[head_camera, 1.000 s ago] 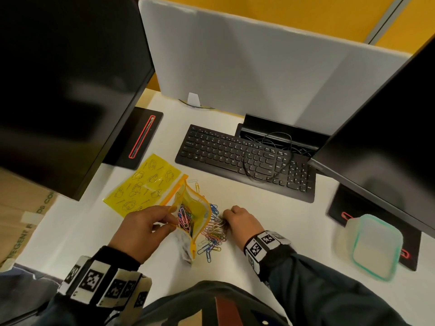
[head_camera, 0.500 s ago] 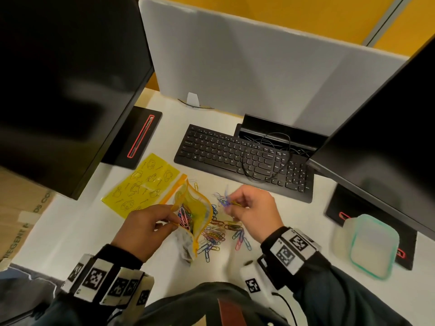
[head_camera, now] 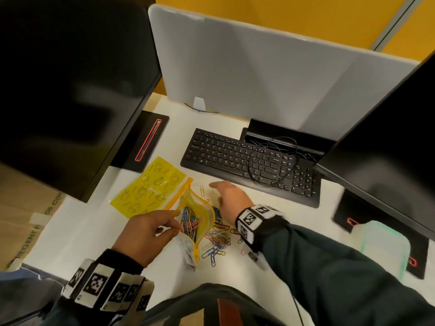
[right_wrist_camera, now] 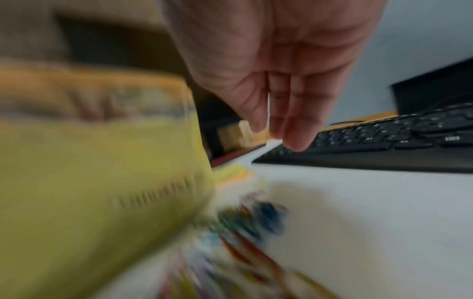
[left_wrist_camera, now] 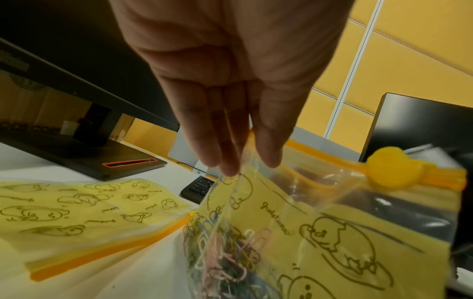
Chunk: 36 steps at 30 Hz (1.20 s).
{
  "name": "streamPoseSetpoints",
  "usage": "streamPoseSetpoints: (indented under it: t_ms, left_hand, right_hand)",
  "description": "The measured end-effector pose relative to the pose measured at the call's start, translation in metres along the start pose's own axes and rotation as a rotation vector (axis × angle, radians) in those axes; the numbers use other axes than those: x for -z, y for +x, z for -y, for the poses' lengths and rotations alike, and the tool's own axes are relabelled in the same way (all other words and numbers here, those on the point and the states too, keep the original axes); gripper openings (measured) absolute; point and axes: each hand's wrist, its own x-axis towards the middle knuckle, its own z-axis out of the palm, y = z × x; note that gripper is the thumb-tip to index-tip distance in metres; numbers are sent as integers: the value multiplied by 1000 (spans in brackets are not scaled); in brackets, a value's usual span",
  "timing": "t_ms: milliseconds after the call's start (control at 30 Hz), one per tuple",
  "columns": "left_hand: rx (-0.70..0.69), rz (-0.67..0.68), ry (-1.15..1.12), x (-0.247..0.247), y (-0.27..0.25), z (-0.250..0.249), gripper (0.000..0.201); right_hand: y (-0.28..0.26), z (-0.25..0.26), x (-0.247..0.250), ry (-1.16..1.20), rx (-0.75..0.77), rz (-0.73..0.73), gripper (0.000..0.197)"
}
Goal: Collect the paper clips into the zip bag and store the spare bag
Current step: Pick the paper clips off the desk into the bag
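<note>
Zip bag (head_camera: 199, 216) pinched by left hand (head_camera: 146, 234); right hand (head_camera: 231, 196) open-fingered, empty.

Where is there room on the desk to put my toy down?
Bare desk lies between the keyboard, the right hand and the plastic box. It is crowded around the loose paper clips, the open zip bag and the spare bag.

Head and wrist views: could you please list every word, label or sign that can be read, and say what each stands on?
"gudetama", handwritten script: zip bag, pinched by the left hand; repeated on the spare bag.
"EGENT", cut off: cardboard box.
"ODS COR", cut off: same box, left wrist view.
"Q W E R T Y": keyboard; other keys too small to read.
Wristband markers: patterns, no words.
</note>
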Motion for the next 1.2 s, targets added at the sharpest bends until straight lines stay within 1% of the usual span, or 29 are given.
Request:
streamPoseSetpoints:
  t_ms: [33, 67, 133, 267, 367, 433, 533, 600, 633, 700, 733, 800, 833, 900, 933, 1000, 1033, 1067, 1133, 1200]
  left_hand:
    - [1, 9, 14, 1, 0, 0, 50]
    - [8, 16, 24, 2, -1, 1, 48]
    - [25, 19, 27, 4, -3, 3, 45]
    - [57, 6, 39, 7, -7, 7, 45]
    - [80, 0, 45, 8, -7, 9, 44]
    - [86, 2, 37, 8, -6, 9, 43]
    - [81, -4, 15, 7, -6, 11, 43]
    - [78, -12, 3, 7, -4, 12, 41]
    - [73, -18, -2, 7, -3, 11, 41]
    - [60, -18, -6, 6, -2, 11, 40]
    - [56, -16, -7, 6, -1, 10, 39]
    - [47, -24, -2, 3, -1, 10, 32]
    - [44, -31, 4, 2, -1, 10, 27]
    - [34, -49, 3, 0, 0, 10, 25]
    - [29, -55, -6, -1, 1, 10, 27]
    - [26, -47, -23, -2, 1, 9, 33]
    - [22, -35, -26, -2, 1, 8, 33]
    - [14, -22, -24, -3, 1, 7, 33]
    - [-9, -9, -16, -4, 2, 6, 34]
    - [-24, -6, -16, -6, 4, 4, 36]
  right_hand:
    - [8, -3, -6, -118, 36, 124, 62]
    - [17, -5, -9, -188, 66, 200, 70]
    - [32, -5, -12, -217, 94, 268, 77]
    - [59, 7, -25, -276, 115, 358, 79]
    - [65, 8, -36, -324, 154, 407, 75]
    - [58, 1, -38, -342, 230, 410, 70]
    - [36, -17, -36, -367, 401, 423, 54]
    - [23, -33, -37, -413, 541, 458, 57]
    - [17, -43, -36, -438, 585, 440, 57]
    - [7, -63, -33, -458, 559, 404, 47]
    - [1, -71, -30, -445, 514, 390, 48]
    - [-12, -87, -27, -409, 410, 355, 57]
    - [-19, -93, -26, -379, 365, 328, 57]
    - [-35, -100, -22, -314, 284, 278, 54]
    - [-43, -103, -20, -293, 235, 278, 58]
    - [-58, -106, -17, -263, 127, 324, 77]
    - [-63, -106, -17, -255, 84, 335, 84]
    - [-67, -105, -18, -252, 55, 325, 85]
    - [-70, -102, -24, -233, 36, 253, 77]
    - [-69, -97, -30, -200, 43, 165, 62]
